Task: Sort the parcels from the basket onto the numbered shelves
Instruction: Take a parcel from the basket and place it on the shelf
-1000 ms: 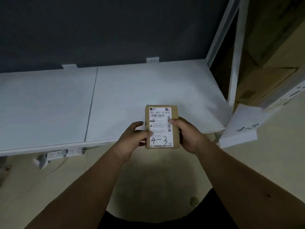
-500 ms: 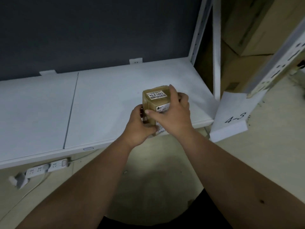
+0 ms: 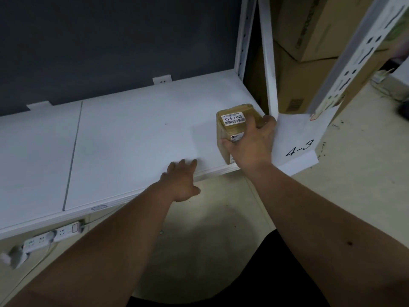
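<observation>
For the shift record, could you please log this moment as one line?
right hand grips small brown cardboard parcel | parcel on white metal shelf, right end | left hand open on shelf edge | paper sign reads 4-3

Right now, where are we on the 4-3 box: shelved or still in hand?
Done: the box has reached the white shelf, at its right end beside the paper sign marked 4-3. In hand: the right hand grips it from above, standing on end; whether it bears fully on the shelf is unclear. The left hand lies open on the shelf edge. Left: let go. The basket is out of view, so the remaining parcels are unknown.
</observation>
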